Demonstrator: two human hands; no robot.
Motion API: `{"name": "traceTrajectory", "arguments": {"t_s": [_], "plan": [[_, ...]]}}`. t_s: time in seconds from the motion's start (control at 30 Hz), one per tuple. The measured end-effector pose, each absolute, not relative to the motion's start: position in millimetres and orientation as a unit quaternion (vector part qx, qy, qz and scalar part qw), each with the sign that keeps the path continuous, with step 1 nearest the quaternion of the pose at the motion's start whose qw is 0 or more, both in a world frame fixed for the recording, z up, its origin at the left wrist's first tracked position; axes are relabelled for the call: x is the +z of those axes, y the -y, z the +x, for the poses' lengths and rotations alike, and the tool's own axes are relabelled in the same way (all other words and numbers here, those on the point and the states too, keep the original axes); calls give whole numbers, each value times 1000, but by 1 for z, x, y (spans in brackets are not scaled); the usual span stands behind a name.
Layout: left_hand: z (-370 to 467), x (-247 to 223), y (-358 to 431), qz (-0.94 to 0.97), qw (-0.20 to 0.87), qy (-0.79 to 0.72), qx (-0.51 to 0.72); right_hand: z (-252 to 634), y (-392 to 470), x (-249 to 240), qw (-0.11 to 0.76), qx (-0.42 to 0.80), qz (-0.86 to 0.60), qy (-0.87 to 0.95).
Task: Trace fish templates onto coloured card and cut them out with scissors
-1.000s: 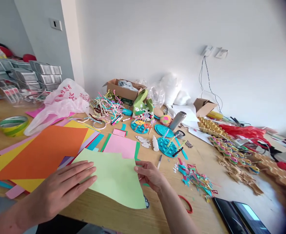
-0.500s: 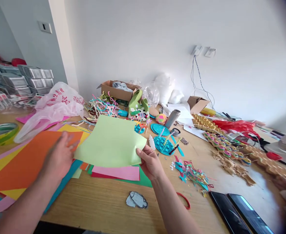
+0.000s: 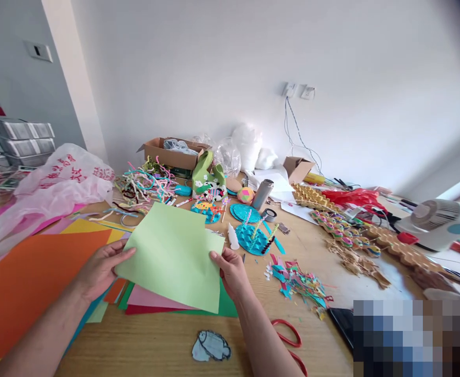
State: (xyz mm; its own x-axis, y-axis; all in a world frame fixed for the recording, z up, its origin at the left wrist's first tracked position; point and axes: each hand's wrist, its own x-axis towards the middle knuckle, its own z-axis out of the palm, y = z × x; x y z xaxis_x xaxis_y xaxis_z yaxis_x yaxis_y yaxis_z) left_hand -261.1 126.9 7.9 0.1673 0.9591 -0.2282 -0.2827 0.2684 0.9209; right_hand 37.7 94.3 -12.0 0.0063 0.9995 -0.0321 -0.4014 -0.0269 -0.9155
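Note:
A light green sheet of paper is held up between my two hands, tilted over the table. My left hand pinches its left edge, thumb on top. At the right edge, my right hand grips it the same way. Beneath it lie pink paper and green paper. Orange paper is spread on a stack left of my left hand. A grey fish cutout rests near the front edge. Red-handled scissors lie partly behind my right forearm.
Paper scraps lie right of my hands. Beyond are a blue craft piece, a metal flask, a green bag and pipe cleaners. A white fan-like device stands right, near another person's hand.
My left hand has moved from over the orange paper to the green sheet's left edge and taken hold. The view has turned right, showing more of the fan-like device and scissors.

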Motion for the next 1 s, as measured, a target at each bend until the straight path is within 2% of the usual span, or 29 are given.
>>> {"name": "traceTrajectory", "arguments": {"t_s": [0.27, 0.53, 0.7, 1.0], "plan": [[-262, 7, -122, 436, 610, -443, 491, 41, -96, -15, 613, 568, -381, 395], [-274, -7, -129, 471, 506, -424, 585, 45, -91, -5, 667, 443, -348, 488], [-262, 7, -121, 423, 482, -411, 648, 42, -90, -6, 662, 430, -336, 514], [-266, 2, -123, 468, 443, -410, 646, 41, -93, -13, 656, 404, -349, 533]]}}
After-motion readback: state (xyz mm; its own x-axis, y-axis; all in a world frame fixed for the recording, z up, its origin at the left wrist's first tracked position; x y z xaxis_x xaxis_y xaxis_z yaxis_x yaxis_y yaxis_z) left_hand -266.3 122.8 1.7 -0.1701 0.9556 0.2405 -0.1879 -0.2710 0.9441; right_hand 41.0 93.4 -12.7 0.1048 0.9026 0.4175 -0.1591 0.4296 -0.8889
